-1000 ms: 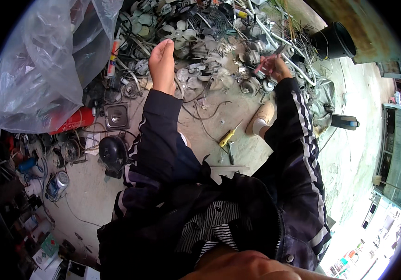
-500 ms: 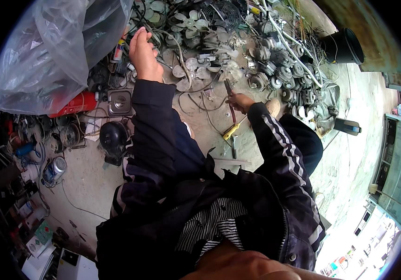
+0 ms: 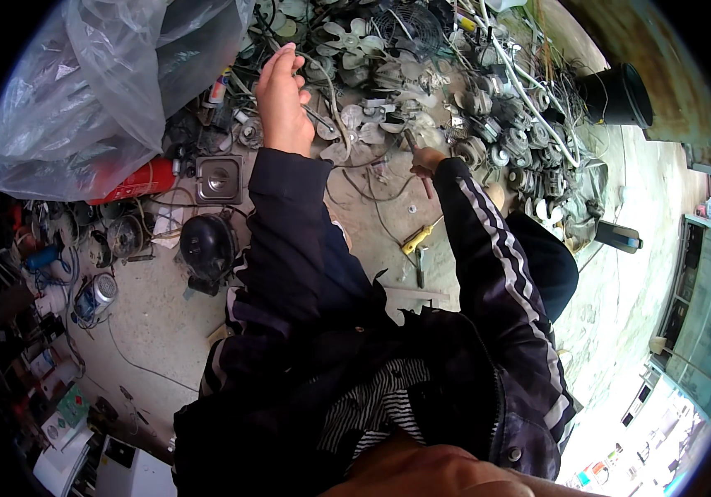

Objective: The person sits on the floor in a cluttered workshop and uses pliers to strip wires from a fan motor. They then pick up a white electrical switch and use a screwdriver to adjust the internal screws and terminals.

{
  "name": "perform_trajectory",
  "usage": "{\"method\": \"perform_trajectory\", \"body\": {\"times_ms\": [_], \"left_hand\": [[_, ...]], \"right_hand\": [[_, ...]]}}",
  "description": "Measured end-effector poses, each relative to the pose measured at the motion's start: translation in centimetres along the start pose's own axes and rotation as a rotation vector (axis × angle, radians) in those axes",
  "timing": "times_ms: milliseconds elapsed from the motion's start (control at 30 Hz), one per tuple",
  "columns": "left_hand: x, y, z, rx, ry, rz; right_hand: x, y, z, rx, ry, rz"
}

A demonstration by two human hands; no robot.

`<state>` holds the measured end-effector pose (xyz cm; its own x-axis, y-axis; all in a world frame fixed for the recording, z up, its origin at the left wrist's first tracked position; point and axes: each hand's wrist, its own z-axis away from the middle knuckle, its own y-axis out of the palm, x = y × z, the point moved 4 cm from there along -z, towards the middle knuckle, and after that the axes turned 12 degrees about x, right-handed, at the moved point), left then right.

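My left hand (image 3: 285, 108) is raised over the heap of fan parts, its fingers loosely bent and apart, with nothing visible in it. Behind its fingertips run a dark cable and a grey cord (image 3: 335, 108); I see no grip on either. My right hand (image 3: 428, 161) is closed around what look like pliers (image 3: 411, 139), with dark jaws pointing away and reddish handles toward me. Pale fan blades (image 3: 354, 132) lie between the two hands. On the floor nearer me are a yellow-handled screwdriver (image 3: 416, 240) and a dark-handled tool (image 3: 420, 269).
Several small motors (image 3: 517, 137) are heaped at the right, beside a black bucket (image 3: 616, 95). A large clear plastic bag (image 3: 98, 91) bulges at the left above a red cylinder (image 3: 136, 180). Near my left arm are a metal lidded pan (image 3: 219, 180) and a black rounded compressor (image 3: 206, 242).
My view has shifted slightly, so most things appear a little farther right. The pliers have turned slightly in my right hand and sit farther from the screwdriver. My left hand keeps much the same pose.
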<state>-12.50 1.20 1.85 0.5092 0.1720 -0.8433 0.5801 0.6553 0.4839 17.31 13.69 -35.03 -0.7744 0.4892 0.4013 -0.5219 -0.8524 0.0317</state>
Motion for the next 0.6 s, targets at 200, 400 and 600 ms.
{"method": "perform_trajectory", "body": {"times_ms": [200, 400, 600], "left_hand": [[0.0, -0.8, 0.2, 0.005, -0.007, 0.025], [0.3, 0.4, 0.1, 0.047, -0.019, 0.028], [0.1, 0.4, 0.3, 0.062, -0.043, 0.002]], "right_hand": [[6.0, 3.7, 5.6, -0.114, -0.093, 0.266], [5.7, 2.3, 5.4, -0.115, -0.111, 0.356], [5.3, 2.8, 6.9, 0.052, -0.185, -0.185]]}}
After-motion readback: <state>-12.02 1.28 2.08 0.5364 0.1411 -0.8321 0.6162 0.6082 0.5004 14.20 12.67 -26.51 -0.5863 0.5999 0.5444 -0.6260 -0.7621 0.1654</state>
